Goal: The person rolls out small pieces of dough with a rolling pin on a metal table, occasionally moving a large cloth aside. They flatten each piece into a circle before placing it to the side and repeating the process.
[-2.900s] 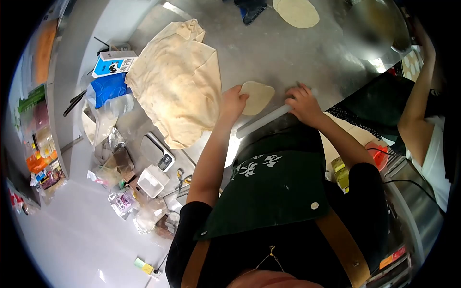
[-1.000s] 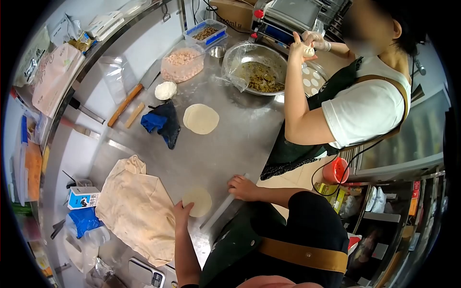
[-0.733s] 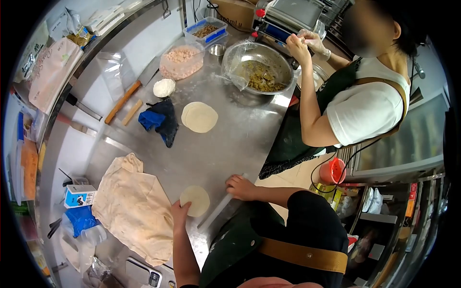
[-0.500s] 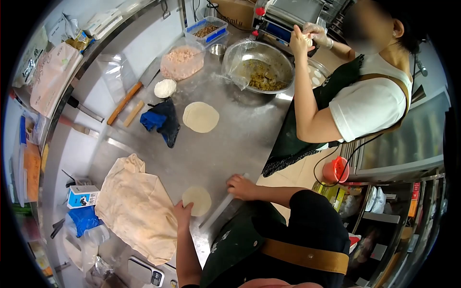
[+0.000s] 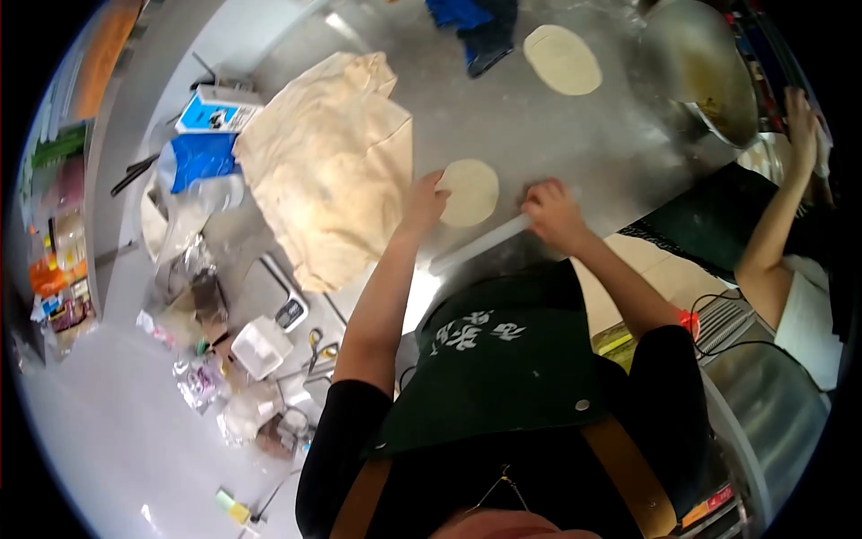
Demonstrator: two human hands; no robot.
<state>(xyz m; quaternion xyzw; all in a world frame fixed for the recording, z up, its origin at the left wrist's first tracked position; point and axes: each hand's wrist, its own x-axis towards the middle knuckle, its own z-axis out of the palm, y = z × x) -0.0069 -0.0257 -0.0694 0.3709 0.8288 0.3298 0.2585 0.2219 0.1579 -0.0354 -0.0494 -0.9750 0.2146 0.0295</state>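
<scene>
A thin round dough sheet (image 5: 473,194) lies flat on the metal table. My left hand (image 5: 425,203) is closed at its left edge, thumb and fingers pinching the dough. My right hand (image 5: 552,215) is curled over the far end of a pale rolling pin (image 5: 482,243). That pin lies at a slant between the dough sheet and my apron, apart from the dough. Left of my left hand is a beige cloth (image 5: 328,171), crumpled and bulging over whatever is beneath it. Farther back lies another, larger dough round (image 5: 563,59).
A dark and blue cloth (image 5: 480,27) sits at the back. A metal bowl (image 5: 705,72) with filling is at the back right, near a co-worker's arm (image 5: 772,225). At left are a milk carton (image 5: 215,112), a scale (image 5: 285,301), scissors (image 5: 319,350) and a white container (image 5: 261,348).
My view has tilted down, so the table's contents appear higher and farther right. Both hands stay on the same things. The co-worker is now mostly out of view.
</scene>
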